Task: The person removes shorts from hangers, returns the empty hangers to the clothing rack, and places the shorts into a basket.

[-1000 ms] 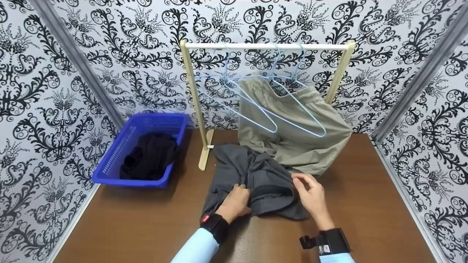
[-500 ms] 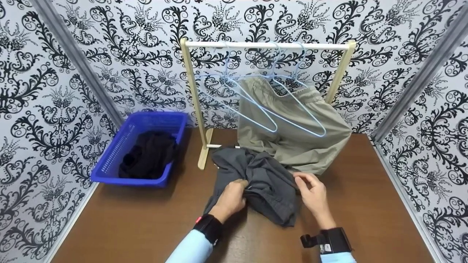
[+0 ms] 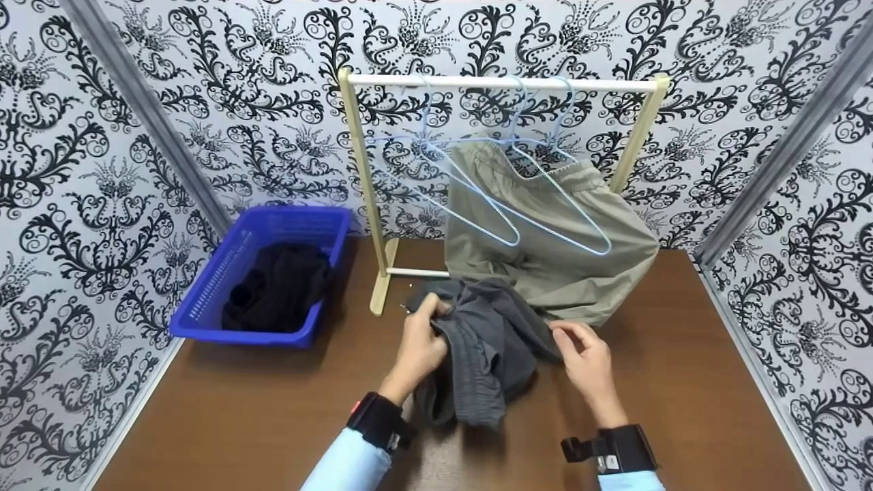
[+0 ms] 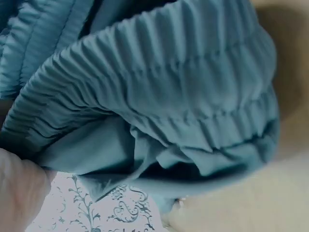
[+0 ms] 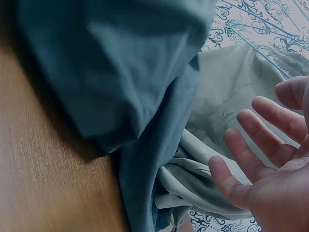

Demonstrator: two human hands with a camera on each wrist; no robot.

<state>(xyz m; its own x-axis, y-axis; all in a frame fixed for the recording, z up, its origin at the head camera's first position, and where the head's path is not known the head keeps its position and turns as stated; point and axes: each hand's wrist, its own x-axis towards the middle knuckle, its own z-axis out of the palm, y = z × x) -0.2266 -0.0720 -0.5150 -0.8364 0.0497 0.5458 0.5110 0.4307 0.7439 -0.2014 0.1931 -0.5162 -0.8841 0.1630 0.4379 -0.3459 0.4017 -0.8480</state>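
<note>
Dark grey shorts point(image 3: 501, 334) with a gathered elastic waistband are bunched in front of the clothes rack. My left hand point(image 3: 419, 348) grips them near the waistband, which hangs down toward the table's front. In the left wrist view the waistband point(image 4: 193, 77) fills much of the picture, with part of the hand point(image 4: 21, 188) at its lower left edge. My right hand point(image 3: 585, 354) is at the right edge of the shorts. The right wrist view shows its fingers point(image 5: 246, 159) loosely spread with nothing between them, beside the dark cloth point(image 5: 120, 72).
Khaki shorts point(image 3: 545, 225) hang on the wooden rack point(image 3: 359, 170) behind the grey pair. Light blue hangers point(image 3: 470, 225) hang from its white rail point(image 3: 470, 80). A blue basket point(image 3: 187, 324) with dark clothing point(image 3: 279, 290) inside stands at the left on the brown table point(image 3: 259, 409).
My left hand has moved up and left, lifting and turning the grey shorts so the waistband now hangs toward the front. My right hand has stayed almost in place.
</note>
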